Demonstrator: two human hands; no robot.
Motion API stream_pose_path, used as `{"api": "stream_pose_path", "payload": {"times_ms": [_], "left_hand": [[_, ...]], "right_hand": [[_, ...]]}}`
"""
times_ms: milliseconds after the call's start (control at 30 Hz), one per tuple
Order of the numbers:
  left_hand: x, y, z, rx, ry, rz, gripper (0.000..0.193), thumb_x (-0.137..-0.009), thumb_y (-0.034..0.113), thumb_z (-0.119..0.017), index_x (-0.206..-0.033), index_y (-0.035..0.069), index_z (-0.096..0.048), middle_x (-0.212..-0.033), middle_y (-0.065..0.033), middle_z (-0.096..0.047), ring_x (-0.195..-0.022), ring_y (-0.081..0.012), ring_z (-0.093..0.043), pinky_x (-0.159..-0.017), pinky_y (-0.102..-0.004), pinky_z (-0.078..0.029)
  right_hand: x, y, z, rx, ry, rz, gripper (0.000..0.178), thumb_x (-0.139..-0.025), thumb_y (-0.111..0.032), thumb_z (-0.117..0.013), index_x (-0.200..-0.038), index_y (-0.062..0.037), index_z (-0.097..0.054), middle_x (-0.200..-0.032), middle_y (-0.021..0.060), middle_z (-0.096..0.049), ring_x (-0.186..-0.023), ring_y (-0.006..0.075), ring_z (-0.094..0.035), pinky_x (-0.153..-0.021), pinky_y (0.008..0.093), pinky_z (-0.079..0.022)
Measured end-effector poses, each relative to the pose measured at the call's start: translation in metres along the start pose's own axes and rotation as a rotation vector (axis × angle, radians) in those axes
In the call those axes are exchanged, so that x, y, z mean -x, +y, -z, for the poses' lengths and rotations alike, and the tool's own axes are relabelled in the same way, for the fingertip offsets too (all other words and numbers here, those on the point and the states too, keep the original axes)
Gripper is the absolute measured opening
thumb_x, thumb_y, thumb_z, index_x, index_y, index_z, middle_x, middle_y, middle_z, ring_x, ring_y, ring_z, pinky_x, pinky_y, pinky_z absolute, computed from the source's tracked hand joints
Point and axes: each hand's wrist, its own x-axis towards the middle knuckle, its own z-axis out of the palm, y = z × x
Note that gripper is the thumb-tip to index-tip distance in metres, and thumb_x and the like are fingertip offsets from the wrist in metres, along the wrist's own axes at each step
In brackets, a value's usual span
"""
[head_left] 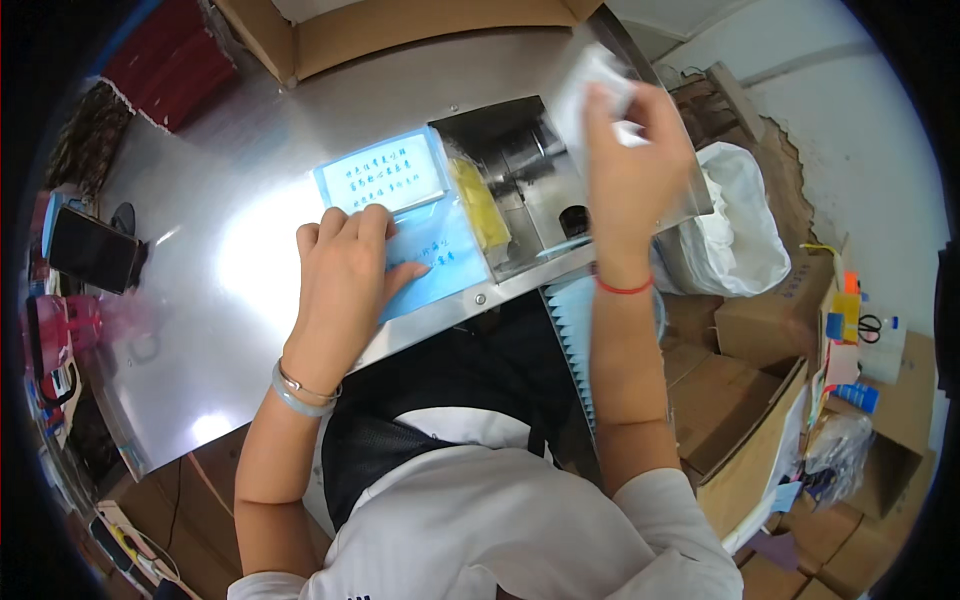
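My left hand (345, 270) rests on a blue-and-white plastic packet (440, 240) near the table's front edge. Its fingers are bent together over the packet's left side, and the thumb stretches across the blue part. A white printed panel (385, 173) takes up the packet's far half. Raised at the far right, my right hand (640, 165) is blurred by motion. It is closed on a crumpled white sheet (590, 90), which looks thin and folded; its exact kind cannot be made out. Beside the blue packet lies a yellow packet (482, 205).
Right of the packets, a dark opening (525, 170) is set in the metal table (230, 340). A white-lined bin (745, 225) stands beyond the table's right edge, above cardboard boxes (730, 400). A phone (95, 250) stands at the left; an open carton (420, 40) sits at the back.
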Motion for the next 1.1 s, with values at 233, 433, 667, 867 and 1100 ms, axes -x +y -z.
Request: {"api": "stream_pose_path", "payload": {"times_ms": [233,433,667,867,1100], "left_hand": [[0.010,-0.009,-0.006,0.217,0.154,0.058,0.041,-0.074,0.024,-0.081,-0.098,0.000,-0.060,-0.114,-0.0208,-0.050,-0.113,-0.0372,-0.055,-0.094,-0.0444,-0.044],[0.005,0.001,0.001,0.143,0.204,-0.032,0.028,-0.081,0.020,-0.076,-0.096,0.002,-0.060,-0.110,-0.0179,-0.051,-0.110,-0.0372,-0.054,-0.092,-0.0448,-0.045],[-0.064,0.056,-0.034,-0.169,0.284,-0.246,0.023,-0.085,0.028,-0.066,-0.083,0.005,-0.070,-0.098,-0.0108,-0.058,-0.102,-0.0286,-0.052,-0.092,-0.0521,-0.038],[-0.058,0.069,-0.049,-0.066,0.219,-0.217,0.031,-0.084,0.014,-0.066,-0.115,0.009,-0.061,-0.113,-0.0136,-0.055,-0.109,-0.0331,-0.053,-0.096,-0.0517,-0.038],[0.020,-0.020,-0.001,-0.067,0.020,-0.133,0.039,-0.079,0.001,-0.066,-0.116,0.011,-0.061,-0.140,-0.0197,-0.045,-0.133,-0.0422,-0.040,-0.107,-0.0622,-0.030]], "right_hand": [[0.060,-0.014,-0.060,0.301,-0.937,0.103,0.020,-0.072,-0.006,-0.066,-0.091,-0.0016,-0.070,-0.092,0.0145,-0.069,-0.093,0.0304,-0.063,-0.089,0.0411,-0.045],[0.047,0.027,-0.025,-0.088,-0.564,0.607,0.029,-0.071,0.002,-0.061,-0.097,-0.0079,-0.071,-0.085,0.0092,-0.068,-0.089,0.0284,-0.061,-0.085,0.0421,-0.042],[0.035,0.055,0.024,0.691,-0.214,0.385,0.018,-0.082,-0.007,-0.066,-0.099,-0.0022,-0.070,-0.095,0.0104,-0.060,-0.088,0.0303,-0.054,-0.081,0.0402,-0.045],[0.023,0.063,0.039,0.543,-0.326,0.301,0.021,-0.080,-0.005,-0.066,-0.100,-0.0013,-0.071,-0.095,0.0115,-0.058,-0.088,0.0318,-0.054,-0.078,0.0408,-0.047],[0.014,0.055,0.051,0.395,-0.229,0.404,0.033,-0.076,0.001,-0.059,-0.107,-0.0006,-0.068,-0.108,0.0131,-0.063,-0.098,0.0324,-0.057,-0.090,0.0416,-0.045]]}}
